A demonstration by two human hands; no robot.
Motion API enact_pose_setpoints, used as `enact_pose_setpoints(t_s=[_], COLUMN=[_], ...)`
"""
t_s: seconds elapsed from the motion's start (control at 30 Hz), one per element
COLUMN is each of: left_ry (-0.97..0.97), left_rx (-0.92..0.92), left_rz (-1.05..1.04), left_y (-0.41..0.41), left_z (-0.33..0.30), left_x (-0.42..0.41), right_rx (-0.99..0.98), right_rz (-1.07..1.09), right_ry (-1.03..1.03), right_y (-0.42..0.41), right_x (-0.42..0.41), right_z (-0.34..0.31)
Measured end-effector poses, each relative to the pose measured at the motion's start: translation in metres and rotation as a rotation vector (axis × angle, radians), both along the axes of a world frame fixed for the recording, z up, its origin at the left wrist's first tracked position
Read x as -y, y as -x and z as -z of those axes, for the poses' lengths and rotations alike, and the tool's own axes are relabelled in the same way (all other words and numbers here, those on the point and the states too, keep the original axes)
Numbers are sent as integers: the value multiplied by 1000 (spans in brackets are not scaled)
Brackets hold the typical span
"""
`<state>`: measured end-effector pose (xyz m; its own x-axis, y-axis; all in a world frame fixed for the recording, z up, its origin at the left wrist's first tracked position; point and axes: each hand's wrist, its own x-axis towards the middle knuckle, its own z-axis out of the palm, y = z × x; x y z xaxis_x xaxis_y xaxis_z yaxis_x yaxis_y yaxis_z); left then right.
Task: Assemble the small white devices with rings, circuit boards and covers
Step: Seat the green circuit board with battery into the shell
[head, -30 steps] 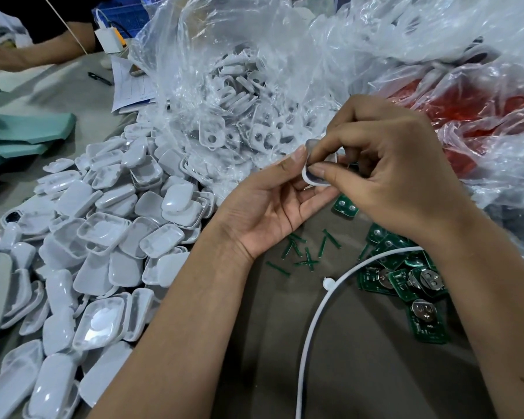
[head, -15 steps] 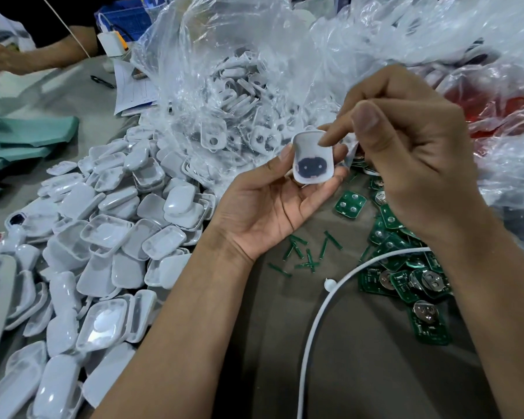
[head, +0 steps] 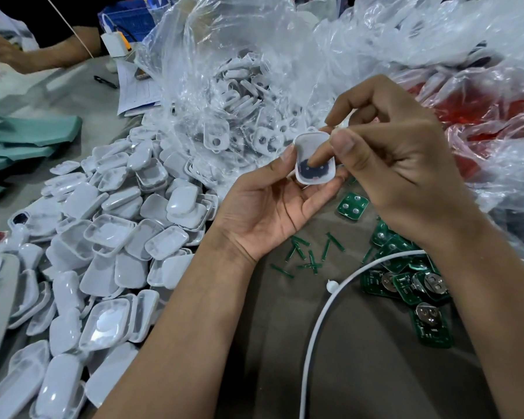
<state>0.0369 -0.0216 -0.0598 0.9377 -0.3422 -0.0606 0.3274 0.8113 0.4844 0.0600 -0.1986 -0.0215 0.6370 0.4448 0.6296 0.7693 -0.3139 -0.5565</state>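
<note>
Where half a second ago my right hand (head: 406,164) hovered above it, a fingertip (head: 316,158) of that hand now presses down into the small white rounded-square plastic shell (head: 313,155), onto the dark round ring (head: 310,172) seated inside. Its other fingers are curled, and I cannot tell whether they hold anything. My left hand (head: 273,204) pinches the shell between thumb and fingertips, palm up, above the brown table (head: 360,358). Part of the ring is hidden under my finger. Green circuit boards (head: 406,282) lie below right, loose white plastic covers (head: 109,237) heaped left, a clear plastic bag (head: 224,86) behind.
</note>
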Motion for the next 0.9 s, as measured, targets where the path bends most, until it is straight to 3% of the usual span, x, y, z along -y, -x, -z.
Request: enact_pose_setpoints(t_s=[0.23,0.53,0.9], left_ry=[36,10,52], left_rx=[-23,4,-24], left_rz=[29,-19,-32], left_y=[-2,-1,-2], left_z=[5,1,3], left_x=[-2,0,-1], right_rx=[20,14,15], right_rz=[38,15,12], right_ry=[-164,-15,21], right_y=[0,1,1], right_x=[1,-2,-1], right_z=[-2,2,2])
